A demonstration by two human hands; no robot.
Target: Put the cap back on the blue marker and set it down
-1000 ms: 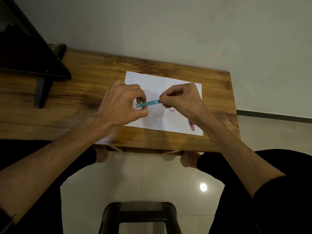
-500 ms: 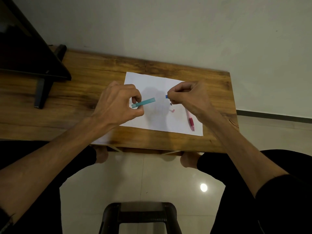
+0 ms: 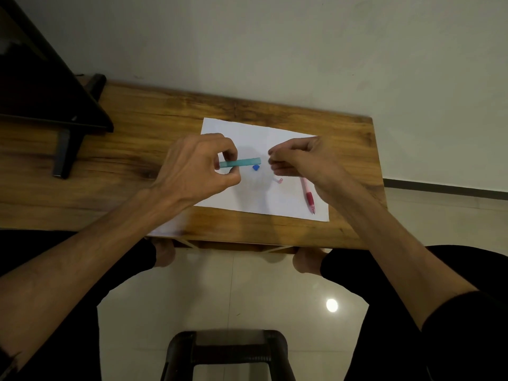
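In the head view, the left hand (image 3: 198, 167) pinches one end of a teal pen barrel (image 3: 243, 162) between thumb and fingers, holding it just above the white sheet of paper (image 3: 255, 138) that lies toward the right end of the desk (image 3: 137, 127). The barrel's long axis runs left to right, its free end pointing at the right hand (image 3: 299, 159), which is near but apart from it, fingers curled inward; whether they hold anything cannot be told. A small blue cap (image 3: 256, 167) lies on the paper just below the barrel's free end, between the two hands and about as near to one as the other. A red pen (image 3: 308, 196) lies near the paper's front right corner, under the right wrist.
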